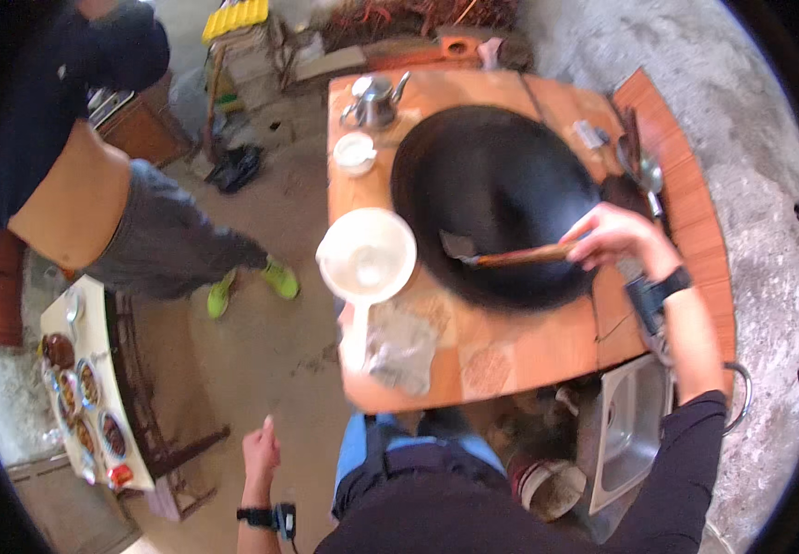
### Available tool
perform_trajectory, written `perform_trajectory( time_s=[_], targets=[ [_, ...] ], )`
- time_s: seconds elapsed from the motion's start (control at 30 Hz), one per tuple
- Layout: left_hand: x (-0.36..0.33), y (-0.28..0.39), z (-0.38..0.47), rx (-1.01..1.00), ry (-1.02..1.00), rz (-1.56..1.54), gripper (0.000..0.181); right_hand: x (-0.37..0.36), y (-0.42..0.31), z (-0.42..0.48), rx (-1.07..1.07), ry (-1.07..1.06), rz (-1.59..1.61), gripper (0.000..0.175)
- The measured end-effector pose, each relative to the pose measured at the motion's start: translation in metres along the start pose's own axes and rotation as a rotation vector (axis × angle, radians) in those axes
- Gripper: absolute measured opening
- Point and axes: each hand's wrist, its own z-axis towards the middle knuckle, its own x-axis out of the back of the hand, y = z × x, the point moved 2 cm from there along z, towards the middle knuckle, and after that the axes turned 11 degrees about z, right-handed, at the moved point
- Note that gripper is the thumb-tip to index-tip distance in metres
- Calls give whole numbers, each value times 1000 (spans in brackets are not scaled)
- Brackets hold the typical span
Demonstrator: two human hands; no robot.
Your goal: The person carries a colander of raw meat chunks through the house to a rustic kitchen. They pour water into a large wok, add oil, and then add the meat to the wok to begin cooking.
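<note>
My right hand (603,237) grips the wooden handle of a spatula (524,257), whose metal blade rests in or over the left part of a large black wok (503,187). Away from the counter, at the lower left, my left hand (261,450) is raised and holds nothing that I can see; its fingers look mostly curled with one digit pointing up. A white plastic ladle (368,256) lies beside the wok, its handle towards me. Next to that handle is a crumpled clear plastic bag (403,350).
A metal teapot (371,102) and a small white container (355,154) stand on the wooden counter (538,353). At lower right are a steel sink (631,422) and a bucket (553,488). A person stands at left, near a table (105,360) with several dishes.
</note>
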Motion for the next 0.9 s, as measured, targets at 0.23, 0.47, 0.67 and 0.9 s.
perform_trajectory(
  time_s=[0.23,0.47,0.67,0.9],
  targets=[
    [-29,17,24,-13,52,-215,42,-21,-17,58,124,108,27,27],
    [-31,16,10,-43,105,-305,14,75,-34,25,-11,-77,-625,24],
    [-71,31,-2,-66,-11,-269,14,25,-8,73,412,120,-803,13],
    [-65,16,-5,-16,49,-218,18,68,-46,44,8,-93,-627,7]
  ],
)
